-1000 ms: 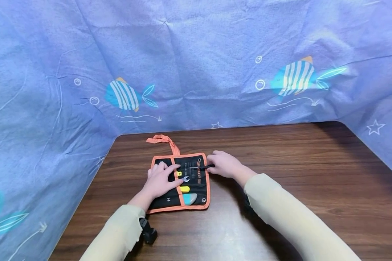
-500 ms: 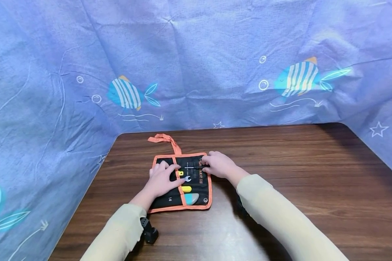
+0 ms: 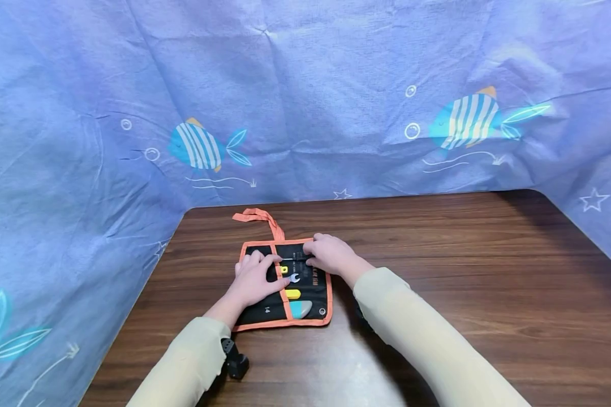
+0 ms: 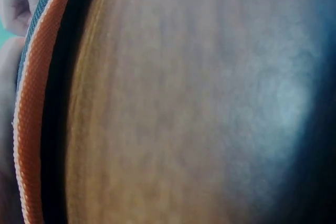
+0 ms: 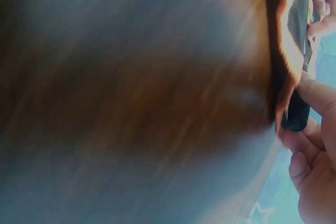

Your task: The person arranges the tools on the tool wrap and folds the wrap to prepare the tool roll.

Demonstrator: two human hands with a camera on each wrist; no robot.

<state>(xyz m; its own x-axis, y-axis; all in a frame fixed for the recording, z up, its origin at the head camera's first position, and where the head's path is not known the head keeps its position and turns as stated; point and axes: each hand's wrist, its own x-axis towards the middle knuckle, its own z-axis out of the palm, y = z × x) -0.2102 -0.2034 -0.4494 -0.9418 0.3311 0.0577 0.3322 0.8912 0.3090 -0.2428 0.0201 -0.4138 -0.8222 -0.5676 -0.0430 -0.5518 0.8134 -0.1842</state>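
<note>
A black tool pouch [image 3: 309, 288] with orange edging lies unrolled on the table. My right hand [image 3: 331, 252] pinches a screwdriver [image 3: 300, 257] by its black handle, above the pouch's upper right part. Its thin metal shaft points left, with the tip at the orange pocket band by my left index finger. In the right wrist view the screwdriver's handle [image 5: 297, 113] sits between thumb and fingers. My left hand [image 3: 254, 277] rests on the pocket side, thumb and index finger spread at the band. A wrench [image 3: 294, 278] pokes out of a pocket beside the left thumb.
Other pockets hold a small yellow piece [image 3: 284, 269], a yellow handle [image 3: 292, 294] and a teal and grey handle [image 3: 301, 309]. An orange tie strap [image 3: 272, 225] trails from the pouch's far edge. A blue fish-print cloth [image 3: 305, 113] hangs behind the wooden table [image 3: 463, 271].
My right hand has moved left over the pouch with the screwdriver, bringing its tip to the pocket band. The left hand has stayed on the pouch.
</note>
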